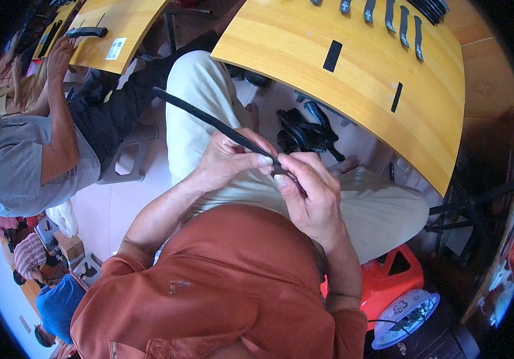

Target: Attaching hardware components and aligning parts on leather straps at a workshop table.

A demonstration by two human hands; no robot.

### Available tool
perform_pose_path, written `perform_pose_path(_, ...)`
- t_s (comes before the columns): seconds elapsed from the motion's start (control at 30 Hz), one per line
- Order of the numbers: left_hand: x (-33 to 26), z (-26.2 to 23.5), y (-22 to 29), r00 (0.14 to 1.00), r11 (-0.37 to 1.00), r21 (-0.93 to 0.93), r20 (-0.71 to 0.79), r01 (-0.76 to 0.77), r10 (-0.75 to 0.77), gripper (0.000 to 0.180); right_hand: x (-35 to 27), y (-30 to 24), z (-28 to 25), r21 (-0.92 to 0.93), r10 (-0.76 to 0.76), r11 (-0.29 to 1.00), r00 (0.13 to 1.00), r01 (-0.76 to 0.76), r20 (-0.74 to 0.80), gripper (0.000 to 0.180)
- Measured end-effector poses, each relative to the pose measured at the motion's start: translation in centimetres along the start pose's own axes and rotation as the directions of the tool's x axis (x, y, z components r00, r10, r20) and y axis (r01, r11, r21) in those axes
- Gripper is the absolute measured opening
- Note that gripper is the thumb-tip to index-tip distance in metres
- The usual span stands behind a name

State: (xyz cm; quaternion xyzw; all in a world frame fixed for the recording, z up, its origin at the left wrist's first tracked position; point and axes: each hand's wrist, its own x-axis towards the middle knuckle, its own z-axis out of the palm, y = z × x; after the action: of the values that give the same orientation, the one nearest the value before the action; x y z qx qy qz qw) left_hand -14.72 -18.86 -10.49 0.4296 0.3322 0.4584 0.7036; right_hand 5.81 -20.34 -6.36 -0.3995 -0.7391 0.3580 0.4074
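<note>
Above my lap I hold a long black strap [206,117] in both hands. My left hand [230,158] pinches it between thumb and fingers, and its free end reaches up and to the left past my knee. Close beside it, my right hand [311,191] is closed on the strap's other end, thumb and fingertips pressed together. The fingers hide most of that end, so its shape there cannot be made out.
A yellow wooden table [293,54] stands ahead, bearing a row of black straps [390,15] and a black rectangular patch [332,56]. Black items [308,128] lie on the floor beneath. A co-worker [35,149] sits at left; a red stool [388,275] is at right.
</note>
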Motion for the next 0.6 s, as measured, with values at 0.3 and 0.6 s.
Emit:
perform_pose_path(0.3, -0.01, 0.14, 1.15, 0.999, 1.000, 0.014, 0.038, -0.002, 0.001, 0.012, -0.95, 0.36, -0.46, 0.092, 0.171, 0.980, 0.984, -0.175, 0.056, 0.027)
perform_pose_path(0.6, -0.41, -0.11, 0.79, 0.999, 0.989, 0.146, 0.054, -0.003, -0.005, 0.012, -0.93, 0.09, -0.51, 0.072, 0.182, 0.980, 0.982, -0.185, 0.049, 0.019)
